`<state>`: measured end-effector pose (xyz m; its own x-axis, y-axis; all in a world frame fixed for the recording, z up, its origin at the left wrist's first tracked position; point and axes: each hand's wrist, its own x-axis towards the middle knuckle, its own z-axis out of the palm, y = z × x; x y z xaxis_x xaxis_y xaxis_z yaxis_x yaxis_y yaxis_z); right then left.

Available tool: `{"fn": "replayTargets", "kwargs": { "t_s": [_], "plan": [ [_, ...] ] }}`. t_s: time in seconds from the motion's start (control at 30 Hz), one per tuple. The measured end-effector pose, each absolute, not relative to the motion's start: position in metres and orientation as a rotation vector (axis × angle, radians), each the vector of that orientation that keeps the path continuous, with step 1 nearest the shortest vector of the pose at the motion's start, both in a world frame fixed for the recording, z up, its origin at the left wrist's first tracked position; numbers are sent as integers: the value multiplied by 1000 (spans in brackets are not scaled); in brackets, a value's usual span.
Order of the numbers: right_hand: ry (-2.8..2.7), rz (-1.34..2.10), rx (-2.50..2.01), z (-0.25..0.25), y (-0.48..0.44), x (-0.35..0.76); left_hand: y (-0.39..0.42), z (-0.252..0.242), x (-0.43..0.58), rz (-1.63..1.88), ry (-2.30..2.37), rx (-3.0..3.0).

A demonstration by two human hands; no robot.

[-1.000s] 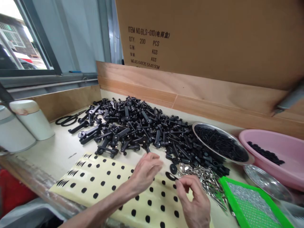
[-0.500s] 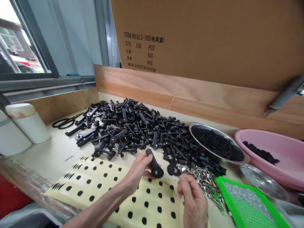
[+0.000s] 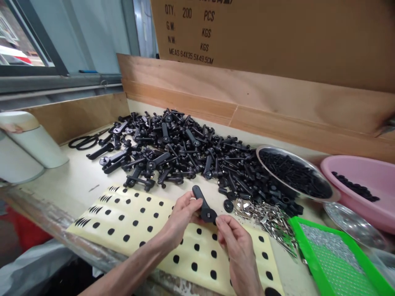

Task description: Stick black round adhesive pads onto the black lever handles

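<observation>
Gripping black lever [image 3: 202,209] in left hand [image 3: 182,218], lever upright-tilted, head toward right hand [image 3: 237,250]; right hand narrow, fingertips [image 3: 219,222] just beside lever head, any hold hidden. Both hands over sticker sheet [image 3: 129,225], lever pile [image 3: 185,152] beyond sheet.

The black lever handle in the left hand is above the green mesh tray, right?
No: the head view shows the black lever handle in the left hand above the sticker sheet of black dots, not above that tray.
</observation>
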<state>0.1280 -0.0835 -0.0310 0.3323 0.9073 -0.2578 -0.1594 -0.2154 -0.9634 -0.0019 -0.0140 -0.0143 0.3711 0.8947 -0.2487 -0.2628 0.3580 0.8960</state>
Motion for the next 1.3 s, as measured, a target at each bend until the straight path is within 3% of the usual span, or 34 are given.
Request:
{"fn": "replayTargets", "kwargs": {
  "t_s": [1.3],
  "plan": [
    [-680,1153,-1511,-33,-81,125,-16,-11,-4,927,855,853]
  ]
}}
